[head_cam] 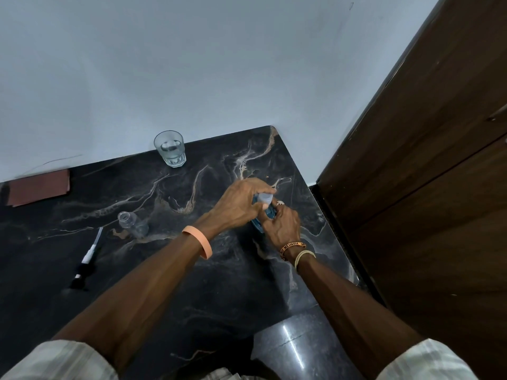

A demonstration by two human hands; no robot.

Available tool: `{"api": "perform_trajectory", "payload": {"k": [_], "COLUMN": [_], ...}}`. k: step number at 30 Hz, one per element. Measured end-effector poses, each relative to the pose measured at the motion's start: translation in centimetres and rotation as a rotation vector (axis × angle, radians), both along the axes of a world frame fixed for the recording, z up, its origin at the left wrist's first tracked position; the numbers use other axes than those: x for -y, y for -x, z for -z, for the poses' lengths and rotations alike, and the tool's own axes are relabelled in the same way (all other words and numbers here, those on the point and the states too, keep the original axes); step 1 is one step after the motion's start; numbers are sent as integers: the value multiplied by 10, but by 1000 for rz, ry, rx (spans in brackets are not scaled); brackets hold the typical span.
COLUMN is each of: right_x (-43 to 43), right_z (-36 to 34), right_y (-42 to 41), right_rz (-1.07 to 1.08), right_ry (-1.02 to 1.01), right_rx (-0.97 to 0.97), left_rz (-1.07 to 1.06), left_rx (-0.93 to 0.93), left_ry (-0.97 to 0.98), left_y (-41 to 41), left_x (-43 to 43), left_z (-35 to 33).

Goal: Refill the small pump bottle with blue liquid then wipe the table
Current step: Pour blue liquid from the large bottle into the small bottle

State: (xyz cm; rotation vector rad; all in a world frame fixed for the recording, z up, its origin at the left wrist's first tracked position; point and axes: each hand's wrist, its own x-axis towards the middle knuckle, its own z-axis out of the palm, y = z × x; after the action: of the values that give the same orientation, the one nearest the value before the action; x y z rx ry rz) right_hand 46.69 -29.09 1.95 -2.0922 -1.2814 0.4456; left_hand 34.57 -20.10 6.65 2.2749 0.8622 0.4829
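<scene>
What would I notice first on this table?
Two hands meet at the right of the dark marble table: the left hand grips the pale cap of a blue-liquid bottle, and the right hand holds its body. A small clear open bottle sits left of them.

Both forearms reach forward. The left hand (237, 205) pinches the cap (264, 198) of the blue bottle (270, 213); the right hand (282, 224), touching it, grips the body.
</scene>
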Motion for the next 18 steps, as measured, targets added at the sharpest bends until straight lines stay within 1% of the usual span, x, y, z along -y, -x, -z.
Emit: {"api": "perform_trajectory", "payload": {"k": [3,6,8,10,12,15,18], "right_x": [0,1,1,0,0,0,0], "right_z": [0,-1,0,2,2,-1,-1], "right_y": [1,0,0,1,0,0,1], "right_rz": [2,-25,-25,-6,-2,-38,-20], "right_ry": [17,-57,-40,22,27,-60,-7], "right_rx": [-6,13,24,27,3,4,29], "left_rz": [-78,-1,36,-14,-64,14,3], "left_rx": [1,-36,-34,-19,-36,-83,-17], "left_ry": [-20,1,2,-22,-31,-21,-41], "left_y": [-2,-1,0,0,-2,0,2], "left_x": [-1,0,0,-1,-2,-1,-2], "left_z": [0,2,3,6,6,8,10]}}
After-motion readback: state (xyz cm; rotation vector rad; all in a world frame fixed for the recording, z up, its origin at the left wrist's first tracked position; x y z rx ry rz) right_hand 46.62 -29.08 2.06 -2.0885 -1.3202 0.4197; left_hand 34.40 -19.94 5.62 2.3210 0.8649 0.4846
